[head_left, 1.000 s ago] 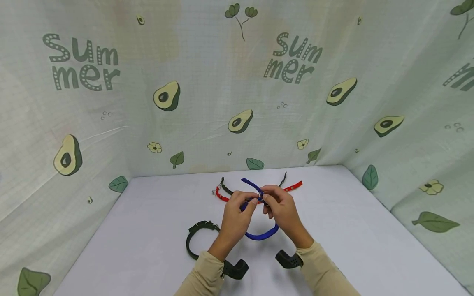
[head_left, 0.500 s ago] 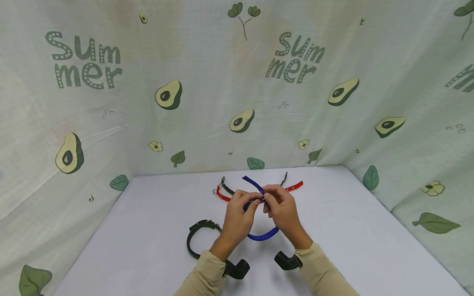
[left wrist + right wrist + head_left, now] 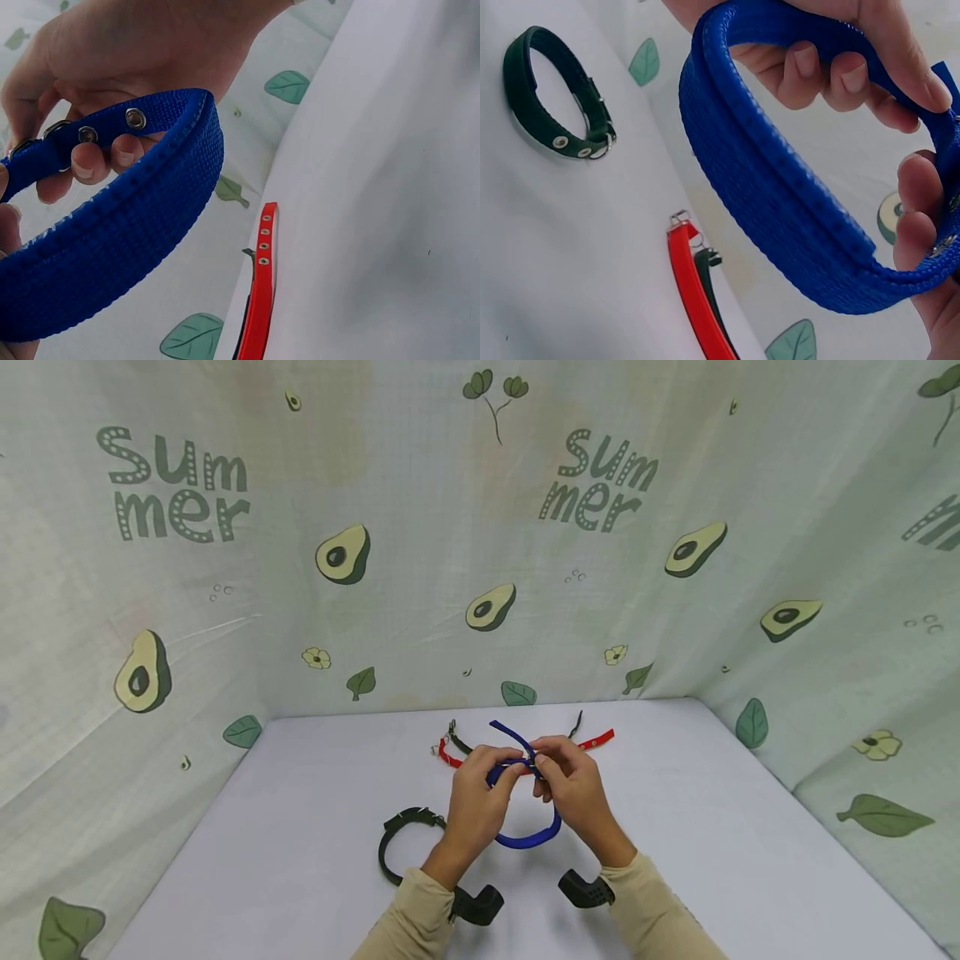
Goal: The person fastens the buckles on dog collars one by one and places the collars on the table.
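Far left on the white tabletop (image 3: 300, 827) there's a dark green collar (image 3: 411, 814) closed into a loop, partly behind the left forearm. Next over, farther back, a red collar (image 3: 451, 760) lies right alongside another dark collar (image 3: 461, 745), both partly covered by the hands. Then the left hand (image 3: 476, 797), thumb and fingertips closed up and pinching a blue woven collar (image 3: 527, 841). That one's held up over the table between both hands, loop hanging down, tail poking up. The right hand (image 3: 577, 785) pinches it too, thumb against fingers.
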The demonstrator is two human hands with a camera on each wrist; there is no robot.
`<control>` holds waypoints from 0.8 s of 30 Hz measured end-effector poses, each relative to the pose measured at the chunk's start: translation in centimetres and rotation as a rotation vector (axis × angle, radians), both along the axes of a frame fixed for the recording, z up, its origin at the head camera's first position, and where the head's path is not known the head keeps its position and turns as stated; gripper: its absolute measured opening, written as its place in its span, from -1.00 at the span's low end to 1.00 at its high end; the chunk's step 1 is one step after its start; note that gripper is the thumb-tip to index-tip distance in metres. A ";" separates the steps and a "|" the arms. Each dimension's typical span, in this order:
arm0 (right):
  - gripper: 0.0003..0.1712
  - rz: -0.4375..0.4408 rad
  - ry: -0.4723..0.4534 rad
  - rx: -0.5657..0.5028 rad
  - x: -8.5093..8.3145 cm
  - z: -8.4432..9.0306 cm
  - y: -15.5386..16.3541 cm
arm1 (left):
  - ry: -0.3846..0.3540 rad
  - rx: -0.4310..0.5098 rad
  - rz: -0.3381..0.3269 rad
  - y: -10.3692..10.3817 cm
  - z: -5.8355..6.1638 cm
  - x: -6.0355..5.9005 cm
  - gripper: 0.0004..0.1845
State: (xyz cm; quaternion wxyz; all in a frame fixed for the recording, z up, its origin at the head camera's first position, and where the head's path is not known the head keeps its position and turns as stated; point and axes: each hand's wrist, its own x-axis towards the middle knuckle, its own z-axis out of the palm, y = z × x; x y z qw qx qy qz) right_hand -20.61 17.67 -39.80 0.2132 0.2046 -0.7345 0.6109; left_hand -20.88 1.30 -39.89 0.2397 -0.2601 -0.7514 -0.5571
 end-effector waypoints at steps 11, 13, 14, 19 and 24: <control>-0.81 0.019 0.008 0.040 -0.1 0.0 0.1 | -0.142 0.097 -0.014 -0.2 0.3 0.3 -0.65; -0.83 0.013 0.016 0.045 0.0 0.1 0.1 | -0.151 0.104 -0.011 -0.2 0.3 0.3 -0.65; -0.85 0.010 0.013 0.046 0.0 0.1 0.2 | -0.153 0.107 -0.011 -0.2 0.3 0.3 -0.65; -0.88 0.004 -0.013 0.035 0.1 0.0 0.2 | -0.164 0.115 -0.010 -0.2 0.2 0.1 -0.65; -0.89 -0.038 0.010 0.022 0.0 -0.2 0.1 | -0.144 0.101 -0.018 -0.2 0.1 0.0 -0.74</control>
